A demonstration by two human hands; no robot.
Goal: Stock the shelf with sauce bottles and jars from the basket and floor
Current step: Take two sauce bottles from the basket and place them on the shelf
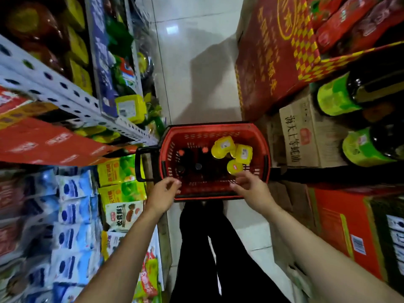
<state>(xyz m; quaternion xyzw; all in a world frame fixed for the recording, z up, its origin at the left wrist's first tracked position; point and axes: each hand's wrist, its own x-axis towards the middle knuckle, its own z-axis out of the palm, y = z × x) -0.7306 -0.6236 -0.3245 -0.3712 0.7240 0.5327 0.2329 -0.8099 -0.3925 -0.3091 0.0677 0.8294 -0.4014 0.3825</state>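
Head view: black trouser legs at bottom, both forearms reaching fwd over them. L hand is at the near-left corner of the red basket, fingers loosely curled, nothing in them; can't tell if they touch the rim. R hand is over the near-right rim, fingers relaxed & half spread, also holding nothing. Nearest jar, yellow lid, sits just beyond R fingertips; can't tell if touching. It's well apart from L hand. Two more yellow jars lie tilted further in, touching each other, in the right half of basket. Left half: dark bottles upright, two w/ red caps, two w/ dark caps, just beyond L hand. Black handle sticks out on basket's left side. Basket stands on pale tile floor. Left: shelf w/ packets. Right: stacked boxes, big green-label bottles by them.
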